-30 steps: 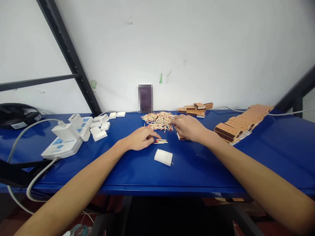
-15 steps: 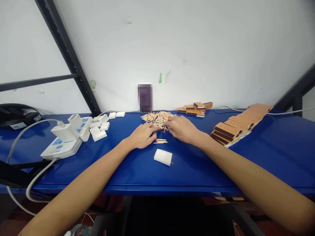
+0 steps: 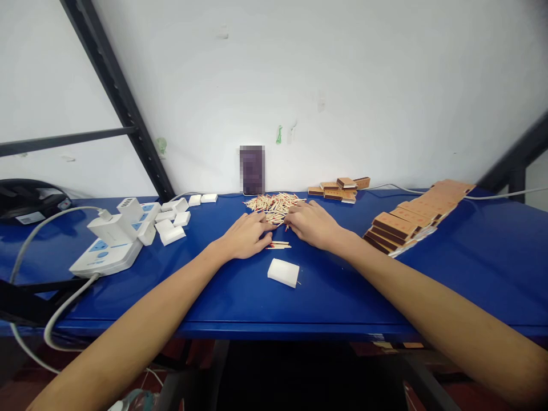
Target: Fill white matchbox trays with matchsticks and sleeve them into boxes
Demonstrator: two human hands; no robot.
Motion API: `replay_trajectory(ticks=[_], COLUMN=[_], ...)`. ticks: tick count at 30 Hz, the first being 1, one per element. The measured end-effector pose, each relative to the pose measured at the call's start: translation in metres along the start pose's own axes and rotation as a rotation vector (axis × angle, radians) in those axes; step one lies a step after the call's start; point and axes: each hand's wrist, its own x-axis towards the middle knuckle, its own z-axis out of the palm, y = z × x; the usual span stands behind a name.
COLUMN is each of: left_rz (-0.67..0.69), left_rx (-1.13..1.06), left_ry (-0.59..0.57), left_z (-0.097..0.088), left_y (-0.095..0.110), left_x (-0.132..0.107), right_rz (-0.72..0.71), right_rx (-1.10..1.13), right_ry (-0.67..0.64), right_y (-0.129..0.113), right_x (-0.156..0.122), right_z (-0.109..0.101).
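A heap of red-tipped matchsticks [image 3: 276, 204] lies on the blue table. At its near left edge is my left hand [image 3: 248, 235], thumb and index finger apart, with the index fingertip touching the near matchsticks. My right hand [image 3: 311, 224] bends over the near right edge, its fingers curled down on a few matchsticks whose ends show by the fingertips. How firmly it holds them is partly hidden. A small row of matchsticks [image 3: 279, 245] lies beside my left thumb. Closer to me sits a white matchbox tray [image 3: 283, 273], with a single matchstick showing at its right corner.
Several white trays [image 3: 171, 233] lie at left, next to a power strip [image 3: 107, 254] with chargers and cables. Brown matchboxes [image 3: 340, 188] are piled at the back right. A long row of matchbox sleeves [image 3: 422, 214] fans out at right. A blurred dark rectangle [image 3: 253, 171] leans on the wall.
My right hand has shifted slightly left, its fingertips closing in on the near matchsticks. My left hand stays almost in place.
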Motion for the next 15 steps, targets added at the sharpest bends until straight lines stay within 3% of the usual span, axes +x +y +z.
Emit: replay_trajectory(ticks=[9,15], left_rz=[0.076,0.114], left_rx=[0.076,0.055], left_ry=[0.003,-0.004], left_z=[-0.02,-0.022], left_y=[-0.004,-0.01], left_x=[-0.007,-0.01], right_rz=[-0.159,-0.228], right_rx=[-0.136,-0.226], right_ry=[0.088,0.152], right_y=[-0.001,-0.006], right_x=[0.0,0.001], right_z=[0.003,0.008])
